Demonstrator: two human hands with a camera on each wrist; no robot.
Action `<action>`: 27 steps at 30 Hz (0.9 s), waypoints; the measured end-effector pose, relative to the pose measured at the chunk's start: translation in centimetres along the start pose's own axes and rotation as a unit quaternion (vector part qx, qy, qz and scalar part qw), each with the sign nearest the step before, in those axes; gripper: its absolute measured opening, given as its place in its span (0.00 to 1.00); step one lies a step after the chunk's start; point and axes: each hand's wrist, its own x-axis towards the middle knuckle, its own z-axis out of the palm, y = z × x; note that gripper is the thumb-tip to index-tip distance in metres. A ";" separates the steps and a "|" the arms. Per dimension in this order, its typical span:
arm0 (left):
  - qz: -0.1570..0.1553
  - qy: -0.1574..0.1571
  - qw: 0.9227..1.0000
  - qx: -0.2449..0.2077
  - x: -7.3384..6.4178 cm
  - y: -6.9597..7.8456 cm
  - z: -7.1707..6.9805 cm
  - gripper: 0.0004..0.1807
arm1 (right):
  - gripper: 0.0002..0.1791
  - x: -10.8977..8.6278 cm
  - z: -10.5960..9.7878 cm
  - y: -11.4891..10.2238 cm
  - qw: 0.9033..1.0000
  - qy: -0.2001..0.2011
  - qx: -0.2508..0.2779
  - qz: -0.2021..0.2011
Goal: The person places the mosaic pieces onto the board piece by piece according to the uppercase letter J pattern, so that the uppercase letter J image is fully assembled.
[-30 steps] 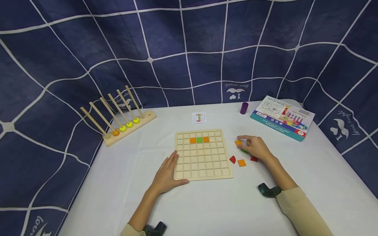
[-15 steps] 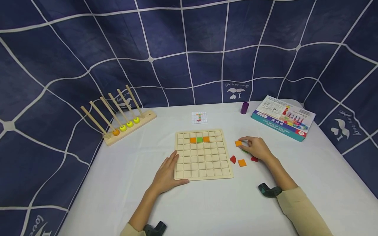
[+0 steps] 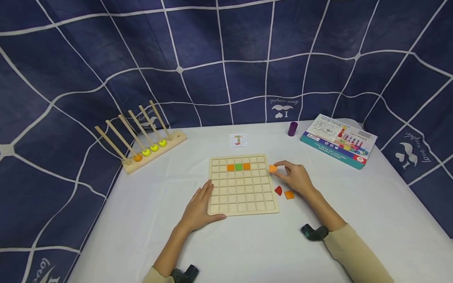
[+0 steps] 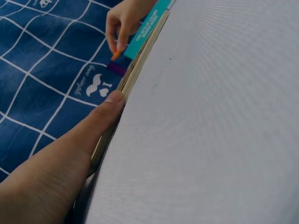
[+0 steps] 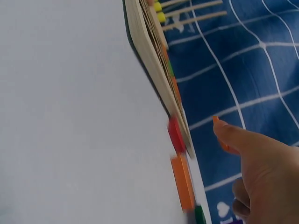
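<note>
Pinches an orange tile between thumb and forefinger of the right hand, in the air at the right edge of the wooden grid board, toward its far end. Rests the left hand on the board's near left corner, with fingers close together and thumb spread away. Lying to the right: red wedge, loose orange square.

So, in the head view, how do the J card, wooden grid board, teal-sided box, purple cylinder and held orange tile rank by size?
Largest first:
1. Wooden grid board
2. Teal-sided box
3. J card
4. Purple cylinder
5. Orange tile in the right hand
</note>
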 end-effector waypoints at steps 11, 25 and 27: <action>0.000 -0.002 1.000 0.001 -0.1 -0.1 -0.2 0.64 | 0.20 2.0 4.5 -3.9 0.999 -0.027 0.003 -0.030; -0.003 -0.006 1.000 0.004 0.1 -0.1 -0.1 0.64 | 0.19 3.3 8.0 -5.9 0.998 -0.053 -0.001 -0.042; -0.001 -0.006 1.000 0.006 0.1 -0.1 -0.1 0.64 | 0.18 3.4 8.2 -5.9 0.998 -0.056 -0.006 -0.040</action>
